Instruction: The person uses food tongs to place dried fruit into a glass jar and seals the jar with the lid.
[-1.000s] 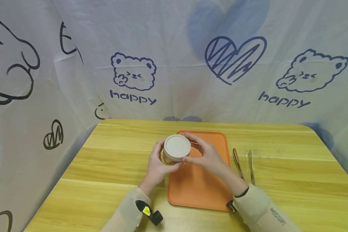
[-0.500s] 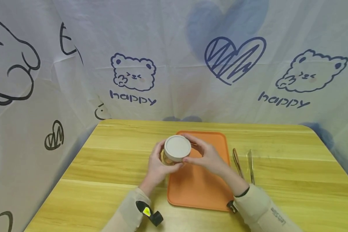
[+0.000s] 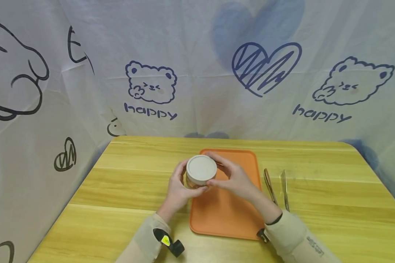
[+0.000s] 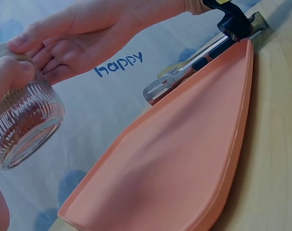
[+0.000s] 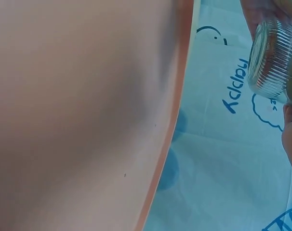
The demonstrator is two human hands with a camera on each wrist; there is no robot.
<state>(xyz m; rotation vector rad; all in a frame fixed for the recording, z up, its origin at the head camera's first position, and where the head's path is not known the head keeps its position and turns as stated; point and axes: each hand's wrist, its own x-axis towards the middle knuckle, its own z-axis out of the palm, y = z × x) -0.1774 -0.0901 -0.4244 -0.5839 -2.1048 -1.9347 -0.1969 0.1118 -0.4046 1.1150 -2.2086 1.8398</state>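
Note:
A ribbed clear glass jar (image 4: 30,115) with a round whitish lid (image 3: 201,168) is held above the left part of the orange tray (image 3: 225,215). My left hand (image 3: 179,188) grips the jar's glass body from the left, its thumb across the near side. From the right, my right hand (image 3: 235,179) grips the lid's rim, thumb at the near edge and fingers at the far edge. In the right wrist view the jar (image 5: 273,60) appears at the upper right, its base facing left. Reddish and yellowish tones show through the glass; the contents cannot be made out.
Right of the tray lie a slim brown-handled utensil (image 3: 270,185) and a silvery one (image 3: 285,190). A slotted metal utensil end (image 4: 160,89) shows in the left wrist view. The wooden table (image 3: 125,182) meets a printed cloth (image 3: 197,91) at the back.
The lidded jar sits very slightly lower in the head view than before. Both hands keep their hold on it and have barely moved.

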